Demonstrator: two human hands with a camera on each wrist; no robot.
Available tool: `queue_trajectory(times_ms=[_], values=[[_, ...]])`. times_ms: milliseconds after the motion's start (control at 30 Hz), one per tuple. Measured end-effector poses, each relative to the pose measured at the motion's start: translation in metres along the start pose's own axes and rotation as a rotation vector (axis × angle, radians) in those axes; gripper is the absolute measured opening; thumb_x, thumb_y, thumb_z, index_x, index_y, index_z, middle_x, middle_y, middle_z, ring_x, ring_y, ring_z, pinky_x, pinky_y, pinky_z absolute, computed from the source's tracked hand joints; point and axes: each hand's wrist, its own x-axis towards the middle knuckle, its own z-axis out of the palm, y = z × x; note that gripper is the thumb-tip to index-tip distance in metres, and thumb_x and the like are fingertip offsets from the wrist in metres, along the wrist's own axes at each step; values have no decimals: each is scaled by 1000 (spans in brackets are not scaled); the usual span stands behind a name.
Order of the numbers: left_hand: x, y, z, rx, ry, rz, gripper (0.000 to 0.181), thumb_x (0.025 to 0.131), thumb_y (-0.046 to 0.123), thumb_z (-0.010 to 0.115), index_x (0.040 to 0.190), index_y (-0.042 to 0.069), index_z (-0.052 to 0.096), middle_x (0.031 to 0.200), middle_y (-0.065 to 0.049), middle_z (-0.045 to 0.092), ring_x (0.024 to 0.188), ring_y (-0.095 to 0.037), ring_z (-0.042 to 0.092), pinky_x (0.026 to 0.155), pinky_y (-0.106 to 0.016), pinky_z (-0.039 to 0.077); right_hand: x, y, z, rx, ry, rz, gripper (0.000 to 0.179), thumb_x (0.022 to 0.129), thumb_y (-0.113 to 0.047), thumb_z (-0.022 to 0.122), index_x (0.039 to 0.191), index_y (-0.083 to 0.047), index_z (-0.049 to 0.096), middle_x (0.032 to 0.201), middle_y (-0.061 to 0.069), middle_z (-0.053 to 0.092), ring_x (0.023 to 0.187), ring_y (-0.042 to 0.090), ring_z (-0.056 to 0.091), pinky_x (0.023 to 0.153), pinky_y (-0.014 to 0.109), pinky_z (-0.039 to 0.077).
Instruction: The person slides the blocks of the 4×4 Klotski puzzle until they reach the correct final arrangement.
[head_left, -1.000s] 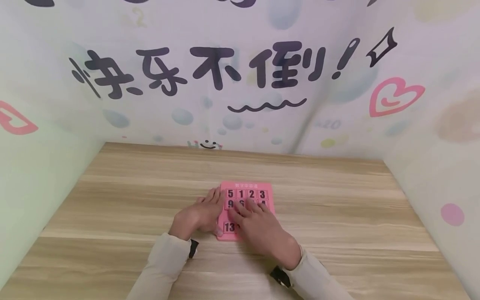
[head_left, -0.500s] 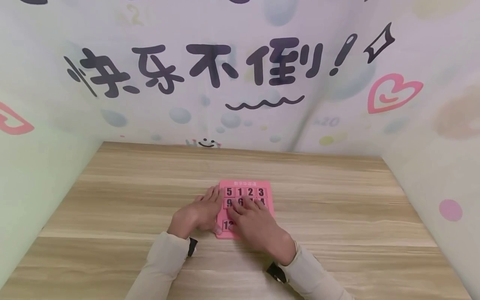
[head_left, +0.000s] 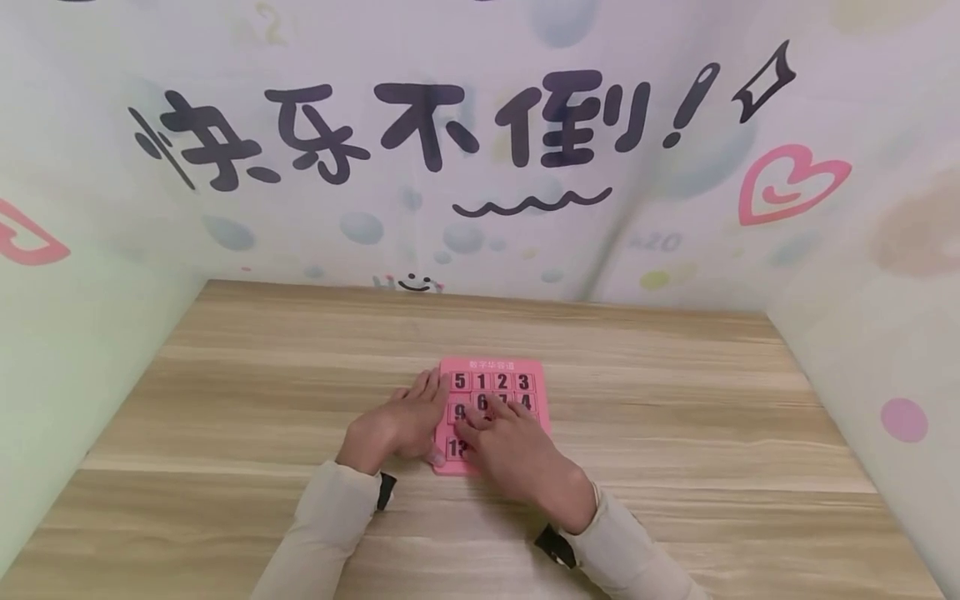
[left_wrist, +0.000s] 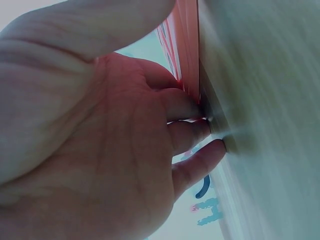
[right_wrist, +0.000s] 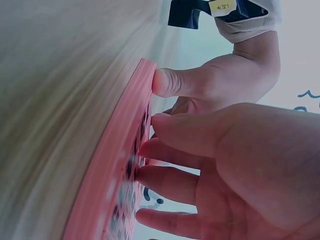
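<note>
A pink number slide puzzle (head_left: 491, 364) lies on the wooden table, its top row reading 5, 1, 2, 3. Along its left side rests my left hand (head_left: 401, 425), fingers extended against the edge and fingertips down by the tabletop in the left wrist view. The left thumb (right_wrist: 167, 82) presses on the near left corner. Over the tiles lies my right hand (head_left: 517, 454), its fingertips touching them. Tile 9 (head_left: 459, 412) sits slightly lower than tile 6, with a gap above it. Tile 13 (head_left: 454, 448) is partly covered, and the right hand hides the lower right tiles.
The wooden table (head_left: 262, 375) extends around the puzzle on all sides. Behind it stands a white printed backdrop (head_left: 412, 233) with dark lettering, and pale panels close off the left and right. Light sleeves (head_left: 315, 525) and black wrist straps show at both wrists.
Tile 9 has slid a little toward the near side, out of line with tile 6, under the right fingertips. The left hand stays in place.
</note>
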Motion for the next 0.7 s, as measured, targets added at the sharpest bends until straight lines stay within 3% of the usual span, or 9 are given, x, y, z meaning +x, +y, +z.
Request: queue_trajectory(times_ms=[233, 700], values=[[1, 1, -1, 2, -3, 5, 106, 82, 27, 77, 157, -2, 9, 165, -20, -2, 153, -34, -3, 124, -51, 7, -2, -2, -3, -10, 20, -18, 37, 103, -22, 47, 138, -19, 61, 147, 3, 53, 140, 36, 44, 113, 54, 37], [3, 0, -2, 14, 3, -1, 106, 82, 27, 78, 158, -1, 9, 166, -20, 1, 153, -34, -2, 124, -51, 9, -4, -4, -7, 33, -15, -17, 43, 102, -38, 51, 139, -17, 60, 147, 3, 53, 140, 36, 43, 113, 54, 38]])
